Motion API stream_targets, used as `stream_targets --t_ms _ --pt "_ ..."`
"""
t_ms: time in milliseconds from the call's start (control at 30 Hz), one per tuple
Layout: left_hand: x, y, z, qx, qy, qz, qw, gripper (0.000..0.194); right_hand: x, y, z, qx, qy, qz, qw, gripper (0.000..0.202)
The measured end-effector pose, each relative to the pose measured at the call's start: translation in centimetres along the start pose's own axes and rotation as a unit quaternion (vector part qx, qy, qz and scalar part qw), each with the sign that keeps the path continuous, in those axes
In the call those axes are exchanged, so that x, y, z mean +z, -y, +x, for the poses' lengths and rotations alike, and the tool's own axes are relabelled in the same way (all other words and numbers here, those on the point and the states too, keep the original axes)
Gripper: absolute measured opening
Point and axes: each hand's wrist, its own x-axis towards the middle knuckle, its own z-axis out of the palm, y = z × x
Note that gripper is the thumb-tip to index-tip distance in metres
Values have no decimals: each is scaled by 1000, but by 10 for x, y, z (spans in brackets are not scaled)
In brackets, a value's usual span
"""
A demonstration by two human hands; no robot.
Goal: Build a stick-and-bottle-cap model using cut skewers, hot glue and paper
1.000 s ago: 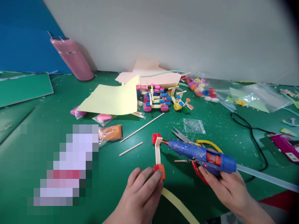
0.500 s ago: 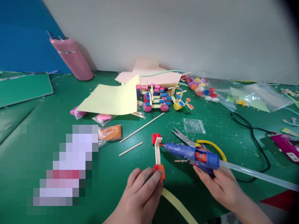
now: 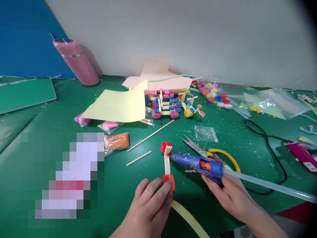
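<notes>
My left hand [image 3: 151,205] grips the near end of a small stick frame [image 3: 167,164], its fingers on an orange-and-red cap [image 3: 170,183]. Pale sticks run side by side from there to a red cap [image 3: 165,147] at the far end. In my right hand [image 3: 230,195] is a blue glue gun [image 3: 195,163], a clear glue stick [image 3: 260,183] jutting from its back. The nozzle touches or nearly touches the sticks below the red cap. Part of the gun's handle is hidden by my fingers. Scissors [image 3: 198,147] with yellow handles lie behind the gun.
Two loose sticks [image 3: 138,158] lie left of the frame. Farther back are small stick-and-cap models [image 3: 165,107], yellow paper [image 3: 119,105] and a bag of colored caps [image 3: 213,94]. A black cord [image 3: 268,145] crosses the right side. A pink bottle [image 3: 76,62] stands back left.
The glue gun in my right hand has shifted slightly left and down, its nozzle moving a little nearer along the sticks. My left hand and the frame stay put.
</notes>
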Motion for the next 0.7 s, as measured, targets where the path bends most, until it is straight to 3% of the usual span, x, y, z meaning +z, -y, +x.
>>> stream_targets --t_ms 500,700 --pt "-1 -1 -3 -17 27 -11 999 24 -12 4 -3 -4 -115 -27 993 28" --pt "-3 -1 0 -14 25 -12 1000 24 -9 1 -6 16 -87 -19 996 32"
